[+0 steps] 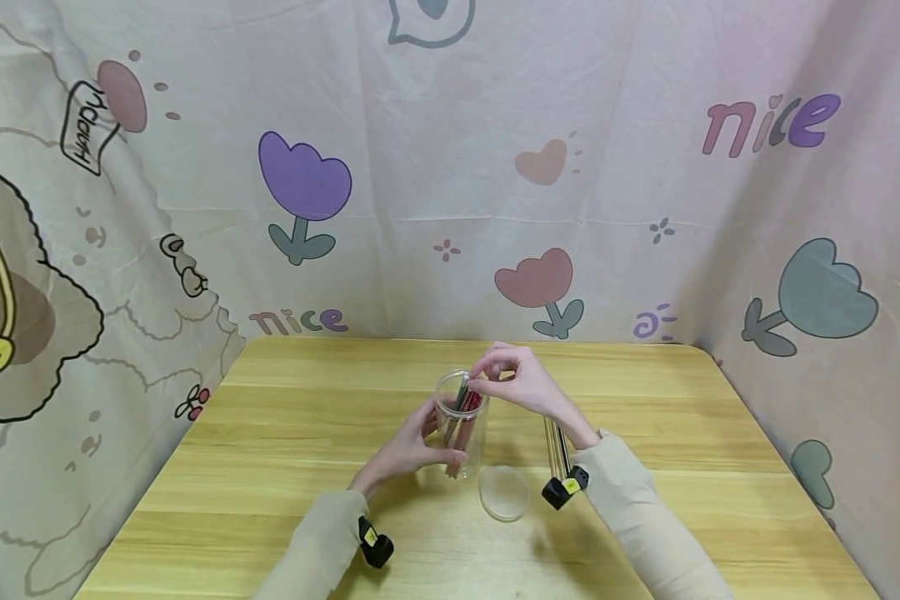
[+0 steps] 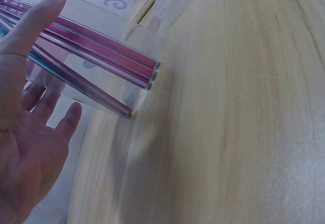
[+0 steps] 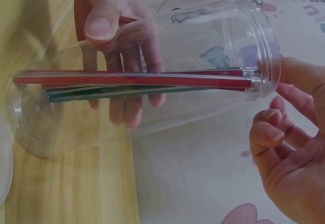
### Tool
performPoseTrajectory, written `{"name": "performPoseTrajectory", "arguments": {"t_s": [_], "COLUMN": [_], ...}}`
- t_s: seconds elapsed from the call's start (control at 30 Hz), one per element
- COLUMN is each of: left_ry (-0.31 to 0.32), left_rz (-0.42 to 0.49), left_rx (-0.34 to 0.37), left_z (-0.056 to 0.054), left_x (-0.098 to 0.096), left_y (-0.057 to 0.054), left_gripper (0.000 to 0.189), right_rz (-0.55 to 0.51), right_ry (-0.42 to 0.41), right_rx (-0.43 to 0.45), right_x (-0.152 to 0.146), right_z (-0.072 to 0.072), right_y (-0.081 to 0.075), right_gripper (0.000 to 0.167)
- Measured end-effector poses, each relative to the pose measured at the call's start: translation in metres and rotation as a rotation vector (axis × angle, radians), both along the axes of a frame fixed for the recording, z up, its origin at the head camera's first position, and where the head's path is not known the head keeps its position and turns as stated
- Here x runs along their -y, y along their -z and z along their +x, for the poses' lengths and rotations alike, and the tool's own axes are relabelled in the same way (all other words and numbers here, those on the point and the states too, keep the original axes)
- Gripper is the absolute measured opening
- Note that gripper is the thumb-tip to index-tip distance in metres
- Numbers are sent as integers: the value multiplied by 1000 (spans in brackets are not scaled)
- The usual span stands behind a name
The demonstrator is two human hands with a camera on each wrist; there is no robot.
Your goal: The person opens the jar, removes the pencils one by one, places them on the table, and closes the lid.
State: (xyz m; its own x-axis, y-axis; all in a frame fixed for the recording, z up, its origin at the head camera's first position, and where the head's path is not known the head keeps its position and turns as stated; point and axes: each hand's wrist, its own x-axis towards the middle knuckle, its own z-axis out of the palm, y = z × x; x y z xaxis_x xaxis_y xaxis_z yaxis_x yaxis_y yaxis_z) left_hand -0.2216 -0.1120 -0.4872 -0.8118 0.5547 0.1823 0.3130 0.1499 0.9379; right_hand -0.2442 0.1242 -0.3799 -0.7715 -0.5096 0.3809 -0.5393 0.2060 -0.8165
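My left hand (image 1: 411, 448) holds a clear plastic jar (image 3: 172, 127) from its left side, thumb across the near wall and fingers behind it. Inside lean several red and dark green pencils (image 3: 147, 79), their lower ends at the jar's bottom and metal-banded ends near the mouth. My right hand (image 1: 523, 380) is at the open mouth from the right. Its thumb and index finger reach the rim beside the pencils' upper ends; the other fingers curl (image 3: 271, 127). I cannot tell whether it pinches a pencil. A round clear lid (image 1: 505, 493) lies flat on the table just right of the jar.
Several thin wooden sticks (image 1: 552, 446), with a dark one among them, lie on the wooden table (image 1: 285, 425) under my right wrist. Small black cameras (image 1: 376, 548) are strapped to both wrists. A printed cloth (image 1: 420, 250) hangs behind the table and at its sides.
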Motion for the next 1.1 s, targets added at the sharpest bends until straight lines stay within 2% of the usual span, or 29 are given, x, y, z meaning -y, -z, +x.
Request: {"name": "performPoseTrajectory", "arguments": {"t_s": [0.17,0.5,1.1], "left_ry": [-1,-7,-5], "left_rz": [3,-8,-2], "left_rx": [1,5,6], "left_z": [0,0,1], "left_x": [0,0,1], "left_y": [0,-1,0], "left_gripper": [82,82,81], "right_rz": [-5,8,6], "right_ry": [-10,22,41], "right_rx": [3,12,-25], "right_x": [1,-1,2], "right_z": [-1,1,3], "right_y": [0,-2,-2], "right_gripper": [9,6,8]}}
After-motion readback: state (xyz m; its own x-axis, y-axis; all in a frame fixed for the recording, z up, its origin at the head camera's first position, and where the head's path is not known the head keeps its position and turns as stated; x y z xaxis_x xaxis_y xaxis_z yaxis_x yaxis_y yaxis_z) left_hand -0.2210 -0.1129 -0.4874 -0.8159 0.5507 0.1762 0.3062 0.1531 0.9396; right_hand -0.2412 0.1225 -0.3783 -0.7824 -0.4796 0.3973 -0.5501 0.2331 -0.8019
